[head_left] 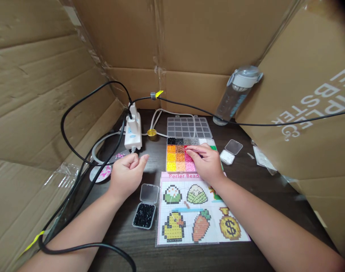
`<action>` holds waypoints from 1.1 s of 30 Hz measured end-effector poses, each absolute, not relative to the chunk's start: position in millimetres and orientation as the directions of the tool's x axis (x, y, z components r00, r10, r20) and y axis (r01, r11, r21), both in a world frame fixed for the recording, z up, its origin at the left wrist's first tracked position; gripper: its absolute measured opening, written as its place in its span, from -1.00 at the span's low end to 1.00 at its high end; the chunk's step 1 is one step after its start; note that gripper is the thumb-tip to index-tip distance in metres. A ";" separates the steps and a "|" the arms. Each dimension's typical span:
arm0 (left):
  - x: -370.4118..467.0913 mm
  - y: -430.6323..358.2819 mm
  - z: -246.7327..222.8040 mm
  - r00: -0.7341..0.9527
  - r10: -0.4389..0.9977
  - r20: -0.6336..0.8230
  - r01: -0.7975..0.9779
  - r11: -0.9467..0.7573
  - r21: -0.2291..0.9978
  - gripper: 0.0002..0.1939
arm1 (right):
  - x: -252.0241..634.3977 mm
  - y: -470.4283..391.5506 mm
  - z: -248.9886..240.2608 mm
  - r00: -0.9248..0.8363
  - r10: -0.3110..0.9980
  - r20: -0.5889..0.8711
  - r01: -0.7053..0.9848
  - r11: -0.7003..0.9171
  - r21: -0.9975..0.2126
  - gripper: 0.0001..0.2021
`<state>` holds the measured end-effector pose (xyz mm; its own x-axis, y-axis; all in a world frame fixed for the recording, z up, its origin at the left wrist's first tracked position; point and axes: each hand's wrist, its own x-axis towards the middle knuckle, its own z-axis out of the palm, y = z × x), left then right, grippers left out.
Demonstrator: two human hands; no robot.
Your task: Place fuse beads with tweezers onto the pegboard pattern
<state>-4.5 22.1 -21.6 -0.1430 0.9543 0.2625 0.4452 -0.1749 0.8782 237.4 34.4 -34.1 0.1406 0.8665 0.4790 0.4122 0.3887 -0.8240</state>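
Note:
My right hand (208, 162) is over the bead box (167, 155), closed on thin reddish tweezers (200, 152) whose tips point left above the compartments. The box holds beads sorted by colour; its clear lid (189, 127) is flipped back behind it. My left hand (128, 173) forms a fist with the thumb raised, near the power strip, and nothing shows in it. Between my arms lies a Perler bead pattern sheet (189, 226) with a duck, a carrot and other designs. Left of the sheet is a small open case of black beads (144, 216).
A small open case of white beads (227, 157) sits right of the box. Behind are a gold cup (152, 134), a power strip (133, 130) and a water bottle (235, 94). A black cable (65, 124) loops across the left side. Cardboard walls (195, 37) enclose the table.

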 end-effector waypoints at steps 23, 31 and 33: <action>-4.9 23.4 -21.7 -0.134 0.945 0.300 0.510 -0.194 0.838 -0.46 | 238.1 32.1 -30.8 0.174 0.867 0.466 0.381 0.377 -0.844 -0.90; -3.1 22.0 -19.8 -0.134 0.930 0.344 0.533 -0.225 0.816 -0.47 | 241.7 3.5 -3.0 0.170 0.867 0.469 0.343 0.394 -0.853 -0.90; -2.4 21.1 -18.4 -0.127 0.924 0.360 0.546 -0.238 0.803 -0.46 | 245.3 -11.1 8.2 0.128 0.871 0.474 0.316 0.417 -0.852 -0.87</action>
<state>-2.4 21.1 -18.4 -0.1272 0.9241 0.3603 0.5456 -0.2381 0.8035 245.3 -11.1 8.2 0.1278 0.8714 0.4736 0.3156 0.4170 -0.8523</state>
